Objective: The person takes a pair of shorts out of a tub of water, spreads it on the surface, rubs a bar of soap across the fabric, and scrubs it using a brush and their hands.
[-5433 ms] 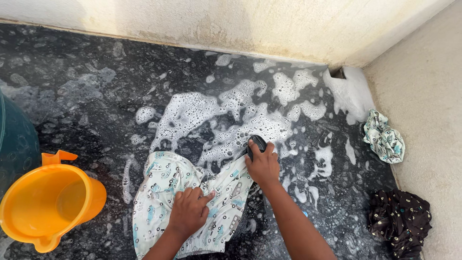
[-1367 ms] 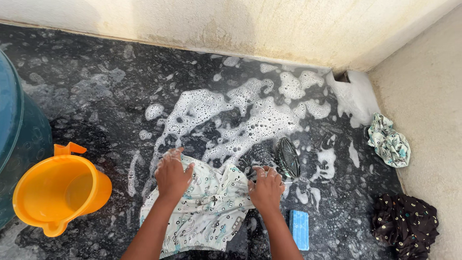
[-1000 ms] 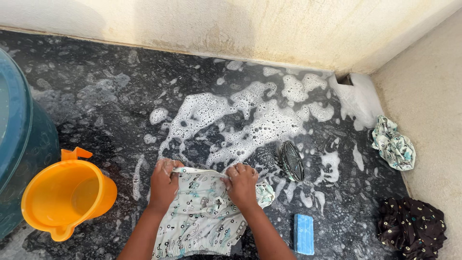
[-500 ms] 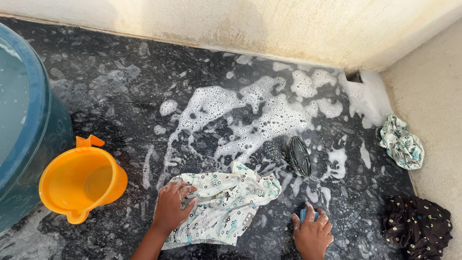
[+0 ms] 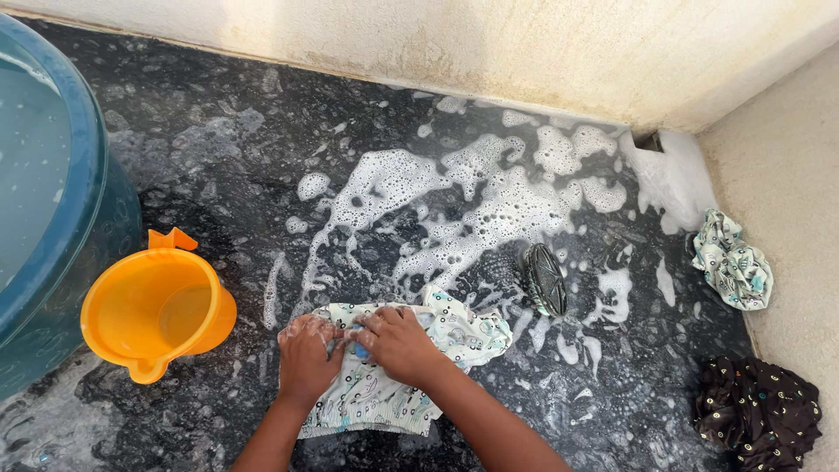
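Observation:
A wet white cloth (image 5: 454, 336) with a small print lies flat on the dark, soapy stone floor. My left hand (image 5: 306, 354) presses down on its left edge and grips it. My right hand (image 5: 400, 343) lies right beside the left one, on top of the cloth. It is closed over a blue soap bar (image 5: 359, 350), of which only a small corner shows between the two hands. A dark oval scrubbing brush (image 5: 544, 278) lies on the floor just right of the cloth, apart from both hands.
An orange plastic mug (image 5: 157, 315) with water stands to the left, beside a large blue tub (image 5: 52, 218) of water. White foam (image 5: 489, 210) spreads toward the wall. A crumpled printed cloth (image 5: 732, 262) and a dark dotted cloth (image 5: 759, 411) lie at the right.
My right hand left the floor at the right, where the blue soap bar lay, and came back onto the cloth with the soap in it. My left hand stayed on the cloth.

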